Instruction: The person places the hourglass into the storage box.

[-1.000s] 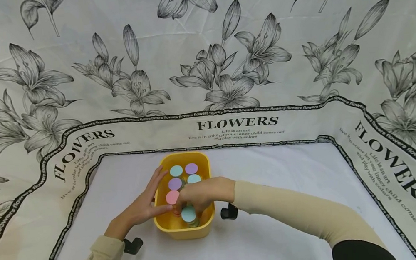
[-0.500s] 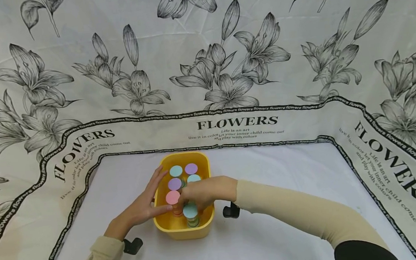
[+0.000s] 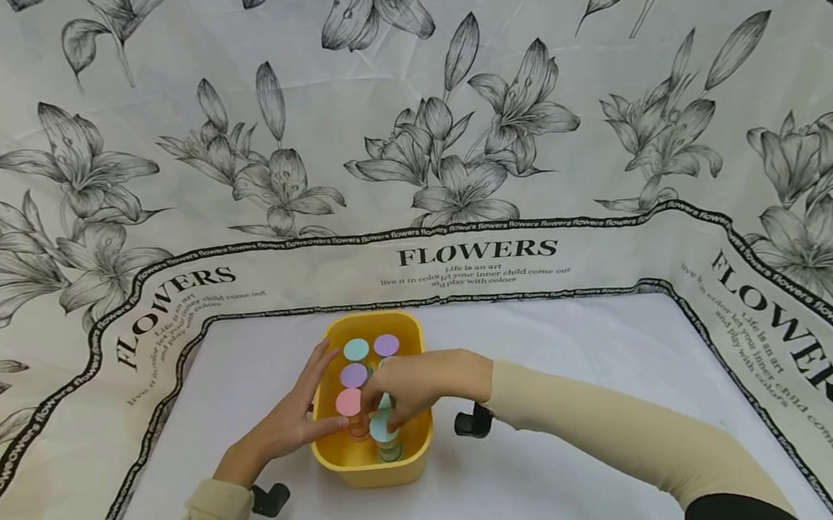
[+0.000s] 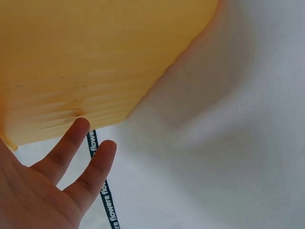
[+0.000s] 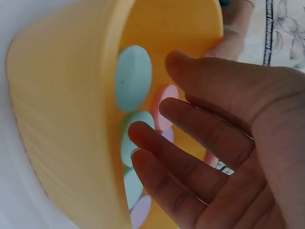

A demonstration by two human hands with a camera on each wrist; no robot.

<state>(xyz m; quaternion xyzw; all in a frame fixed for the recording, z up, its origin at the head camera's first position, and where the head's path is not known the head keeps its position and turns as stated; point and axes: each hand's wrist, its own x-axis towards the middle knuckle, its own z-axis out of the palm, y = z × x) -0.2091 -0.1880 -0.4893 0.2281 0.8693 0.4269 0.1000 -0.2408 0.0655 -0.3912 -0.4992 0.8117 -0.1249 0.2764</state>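
Observation:
A yellow bin (image 3: 373,477) holds several small pieces with round, flat pastel tops and narrower bodies. A pink top (image 3: 349,401), purple tops (image 3: 354,375) and teal tops (image 3: 356,349) show in the head view. My left hand (image 3: 303,409) touches the bin's left rim, thumb inside and fingers spread along the outer side. Over the bin's right side, my right hand (image 3: 409,386) reaches down with fingertips close to the front teal top (image 3: 383,428). In the right wrist view its loosely bent fingers have nothing between them, beside a mint top (image 5: 136,138).
A white cloth (image 3: 552,414) lies under the bin, bordered by a black lettered band (image 3: 510,290). Behind rises a floral-printed curtain (image 3: 573,169). Small black devices, one beside the left wrist (image 3: 270,500) and one beside the right wrist (image 3: 473,422), hang near the cloth.
My right hand has risen slightly and its fingers have loosened, uncovering another teal top between them. The front teal-topped piece stands straighter. My left hand stays on the rim; the head view has shifted slightly.

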